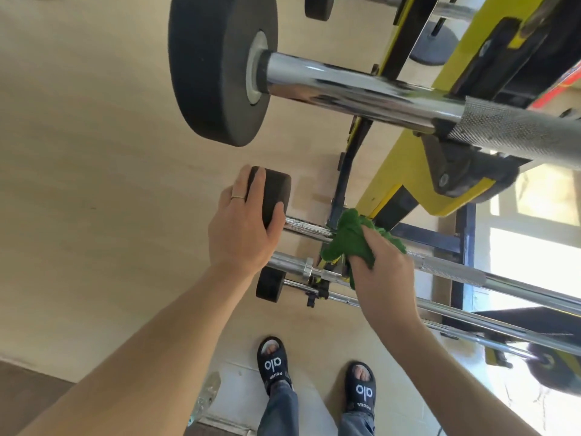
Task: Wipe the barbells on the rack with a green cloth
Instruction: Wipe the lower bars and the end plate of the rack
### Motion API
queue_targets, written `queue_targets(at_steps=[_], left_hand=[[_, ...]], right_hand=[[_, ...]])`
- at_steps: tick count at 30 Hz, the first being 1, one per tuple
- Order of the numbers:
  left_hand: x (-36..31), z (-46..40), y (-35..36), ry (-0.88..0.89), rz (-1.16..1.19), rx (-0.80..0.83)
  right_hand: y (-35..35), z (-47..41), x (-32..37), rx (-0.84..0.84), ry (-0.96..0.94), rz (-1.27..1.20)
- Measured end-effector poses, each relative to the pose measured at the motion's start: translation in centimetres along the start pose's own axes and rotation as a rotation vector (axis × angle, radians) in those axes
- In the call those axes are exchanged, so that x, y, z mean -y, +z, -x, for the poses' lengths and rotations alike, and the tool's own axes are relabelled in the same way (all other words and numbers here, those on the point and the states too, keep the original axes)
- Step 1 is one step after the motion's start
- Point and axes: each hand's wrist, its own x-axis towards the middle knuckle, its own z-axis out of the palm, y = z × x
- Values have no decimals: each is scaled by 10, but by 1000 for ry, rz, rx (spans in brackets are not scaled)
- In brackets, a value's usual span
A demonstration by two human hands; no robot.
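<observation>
Two hands engaged on one low barbell [303,228] of the rack [405,171]. Wiping step judged in progress on the chrome sleeve of that bar, close to the yellow upright.

Left hand [242,225] laid over the small black end weight [272,191]; fingers [256,184] spread and curved across its rim, thumb against the inner face beside the sleeve. Judged a steadying hold against rolling.

Right hand [382,269] clutching the green cloth [352,239]; fingers curled into the fabric and largely hidden under it. Cloth bunched, pressed on the sleeve where the bar meets the rack cradle, spilling out above and left of the knuckles. Exact contact line under the cloth not visible.

Bare chrome showing between cloth and end weight, with dull marks on it. Next move judged to call for sliding the cloth outward along that stretch toward the left thumb, pressure kept on, weight held firm.

Further bars noted: a large one [361,89] above, two more [314,269] below, none touched by the cloth.
</observation>
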Motion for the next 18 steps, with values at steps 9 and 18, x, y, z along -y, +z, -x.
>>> queue_targets(at_steps=[9, 18], left_hand=[[3, 1, 5, 7, 51, -7], [2, 1, 6, 16, 81, -51]], right_hand=[[52, -22, 14, 91, -211, 347], [70, -74, 43, 360, -299, 845]])
